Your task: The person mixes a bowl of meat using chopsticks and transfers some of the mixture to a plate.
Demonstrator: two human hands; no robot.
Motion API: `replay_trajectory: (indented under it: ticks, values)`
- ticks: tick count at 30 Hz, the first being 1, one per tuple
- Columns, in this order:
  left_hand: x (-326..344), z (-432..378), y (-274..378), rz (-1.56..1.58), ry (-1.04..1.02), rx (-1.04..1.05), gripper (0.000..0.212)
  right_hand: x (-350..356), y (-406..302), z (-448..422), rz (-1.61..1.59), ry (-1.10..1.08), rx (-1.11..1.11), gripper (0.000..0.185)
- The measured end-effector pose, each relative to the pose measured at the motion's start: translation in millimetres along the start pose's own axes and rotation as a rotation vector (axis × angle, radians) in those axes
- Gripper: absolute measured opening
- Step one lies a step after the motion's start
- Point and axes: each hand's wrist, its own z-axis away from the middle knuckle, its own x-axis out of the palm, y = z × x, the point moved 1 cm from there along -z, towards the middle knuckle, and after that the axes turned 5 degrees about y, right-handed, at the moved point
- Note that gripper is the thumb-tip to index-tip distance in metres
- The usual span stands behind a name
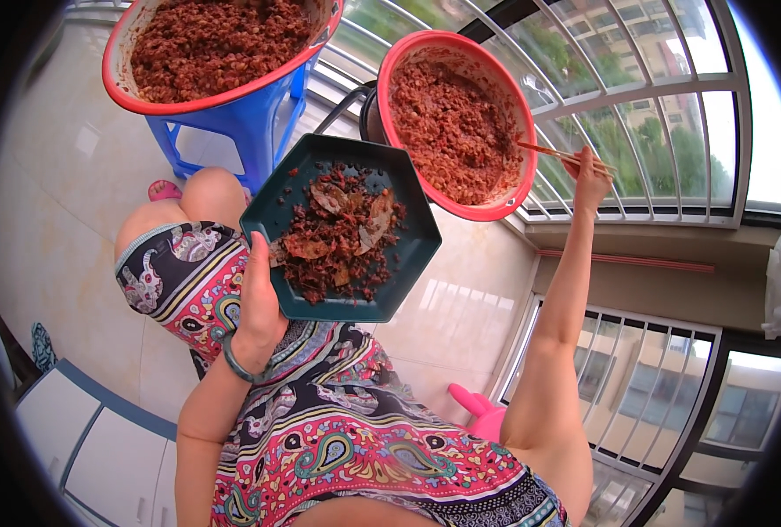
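Observation:
My left hand [258, 303] holds a dark green hexagonal plate [405, 178] from below and by its near left edge. On the plate lie dark spice pieces coated in red paste, with several large leaves [375, 224] that look like bay leaves. My right hand [590, 174], stretched out to the right, grips wooden chopsticks [555, 153]. Their red-stained tips reach over the right rim of a red-edged basin [470, 212]. This basin contains a chunky red mash [449, 125], and the plate overlaps its lower left side from my viewpoint.
Another red-rimmed basin [186, 107] of red mash stands on a blue plastic stool [258, 125] at upper left. Barred windows [614, 125] run along the right. A pink object [486, 418] is beside my lap, and white cabinets [114, 454] stand at lower left.

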Motion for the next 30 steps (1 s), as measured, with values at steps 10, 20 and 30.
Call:
replay_trajectory:
  ticks: [10,20,30]
  values:
    - [-6.5,-2.9,-3.6,0.0,0.025,-0.002,0.054,2.4,-10.5,9.2,-0.006,-0.017,-0.015,0.025]
    - [-3.9,-2.7,-3.3,-0.005,0.029,0.005,0.053,21.1,8.9,12.5,0.068,-0.121,-0.011,0.024]
    - [-3.0,-2.7,-2.5,-0.005,0.017,-0.003,0.054,12.1,-13.6,3.9,0.067,0.024,-0.058,0.027]
